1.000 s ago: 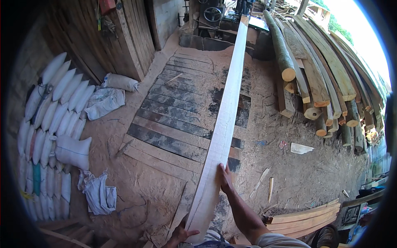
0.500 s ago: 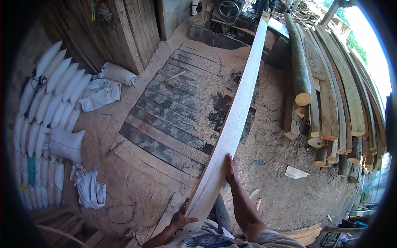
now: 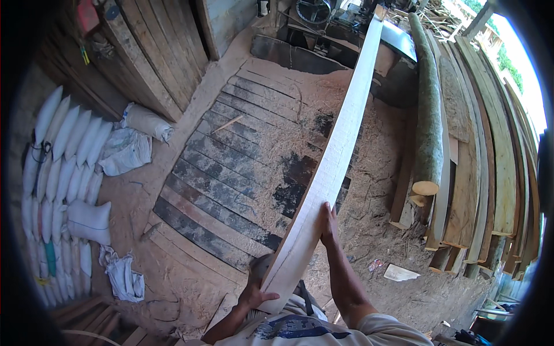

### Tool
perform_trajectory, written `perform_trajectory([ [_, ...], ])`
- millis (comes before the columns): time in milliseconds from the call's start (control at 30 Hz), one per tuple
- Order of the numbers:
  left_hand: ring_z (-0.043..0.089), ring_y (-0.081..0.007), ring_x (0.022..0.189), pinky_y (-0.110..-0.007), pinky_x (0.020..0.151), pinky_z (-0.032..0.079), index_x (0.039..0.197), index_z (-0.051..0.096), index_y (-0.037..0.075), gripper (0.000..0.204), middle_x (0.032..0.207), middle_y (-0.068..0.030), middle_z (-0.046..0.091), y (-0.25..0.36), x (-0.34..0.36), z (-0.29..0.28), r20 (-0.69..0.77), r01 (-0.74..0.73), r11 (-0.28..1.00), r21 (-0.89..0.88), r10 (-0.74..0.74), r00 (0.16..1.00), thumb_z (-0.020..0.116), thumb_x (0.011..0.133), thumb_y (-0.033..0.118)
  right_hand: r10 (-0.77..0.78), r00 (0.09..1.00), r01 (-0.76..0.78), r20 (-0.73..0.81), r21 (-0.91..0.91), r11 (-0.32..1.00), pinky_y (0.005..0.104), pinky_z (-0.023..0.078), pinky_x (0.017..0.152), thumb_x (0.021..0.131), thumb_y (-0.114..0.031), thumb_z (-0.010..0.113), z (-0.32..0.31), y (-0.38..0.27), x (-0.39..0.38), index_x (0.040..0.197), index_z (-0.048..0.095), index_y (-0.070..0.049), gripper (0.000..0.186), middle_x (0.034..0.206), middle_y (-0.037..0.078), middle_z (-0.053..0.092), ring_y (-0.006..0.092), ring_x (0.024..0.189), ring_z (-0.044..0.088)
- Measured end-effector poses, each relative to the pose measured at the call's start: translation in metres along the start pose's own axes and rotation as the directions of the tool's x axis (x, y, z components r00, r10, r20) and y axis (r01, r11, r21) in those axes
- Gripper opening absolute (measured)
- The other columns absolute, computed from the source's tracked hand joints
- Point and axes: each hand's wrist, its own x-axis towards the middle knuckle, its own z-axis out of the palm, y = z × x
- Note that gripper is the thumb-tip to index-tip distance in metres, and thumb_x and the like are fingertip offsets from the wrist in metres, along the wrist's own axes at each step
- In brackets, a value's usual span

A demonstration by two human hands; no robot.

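A long, pale sawn plank (image 3: 329, 173) runs from my body up to the far machinery, its broad face upward and a dark crack line along its left side. My left hand (image 3: 254, 294) grips the near left edge, thumb lying on top and the other fingers hidden beneath. Further along, my right hand (image 3: 329, 225) holds the right edge, with its fingers partly out of sight under the wood. The plank's far end lies beside a machine (image 3: 314, 11) with a spoked wheel.
Dark floorboards (image 3: 225, 150) strewn with sawdust lie under the plank. Stacked timber (image 3: 461, 202) and a round log (image 3: 427, 115) fill the right side. At left stand piled white sacks (image 3: 63, 167) and a wooden plank wall (image 3: 156, 52). A wood scrap (image 3: 402, 273) lies on the ground.
The view has shifted, with the timber stack appearing nearer and lower. A dark-clothed leg now shows left of the plank. Both hands keep their hold on it.
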Motion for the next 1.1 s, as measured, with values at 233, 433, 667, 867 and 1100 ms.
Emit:
perform_trajectory([
  [233,0.060,-0.0274,0.105,-0.035,0.093,0.045,0.125,0.054,0.002,0.076,0.114,-0.0172,0.064,0.078,0.186,0.008,0.302,0.224,0.954,-0.202,-0.157,0.940,0.085,0.063,0.032,-0.039,0.999,0.039,-0.015,0.023,0.999,0.0350,0.038,0.099,0.096,-0.046,0.049,-0.016,-0.073,0.184,0.145,0.032,-0.010,0.063,0.132,0.009,0.048,0.0202,0.116,0.047],
  [433,0.065,-0.0250,0.099,-0.034,0.086,0.049,0.112,0.064,0.000,0.060,0.104,-0.0179,0.068,0.178,0.343,0.016,0.189,0.176,0.958,-0.227,-0.133,0.973,0.084,0.063,0.029,-0.011,1.000,0.012,-0.015,0.048,0.999,0.0329,0.040,0.097,0.096,-0.043,0.051,-0.021,-0.165,0.345,0.144,0.035,-0.008,0.061,0.126,0.010,0.053,0.0189,0.110,0.051],
  [667,0.064,-0.0245,0.098,-0.035,0.087,0.049,0.113,0.063,0.000,0.062,0.105,-0.0172,0.068,0.261,0.514,0.029,0.214,0.218,0.941,-0.259,-0.164,0.963,0.085,0.062,0.028,-0.036,0.996,0.036,-0.077,-0.010,0.999,0.0322,0.039,0.097,0.096,-0.042,0.051,-0.034,-0.243,0.504,0.144,0.034,-0.007,0.062,0.128,0.010,0.052,0.0176,0.111,0.050],
  [867,0.062,-0.0259,0.104,-0.034,0.091,0.047,0.120,0.059,0.001,0.071,0.112,-0.0170,0.065,0.297,0.653,0.049,0.277,0.305,0.930,-0.204,-0.244,0.929,0.087,0.061,0.030,-0.069,0.997,0.067,-0.044,-0.043,0.997,0.0323,0.035,0.102,0.097,-0.043,0.047,-0.043,-0.323,0.642,0.144,0.033,-0.007,0.061,0.133,0.010,0.048,0.0180,0.118,0.046],
  [1100,0.062,-0.0226,0.101,-0.033,0.090,0.047,0.118,0.060,0.000,0.067,0.111,-0.0137,0.066,0.383,0.801,0.054,0.292,0.270,0.919,-0.286,-0.185,0.938,0.087,0.062,0.025,-0.107,0.993,0.112,0.046,-0.141,0.984,0.0299,0.036,0.102,0.099,-0.036,0.047,-0.064,-0.381,0.742,0.145,0.032,-0.005,0.058,0.134,0.010,0.050,0.0177,0.118,0.048],
])
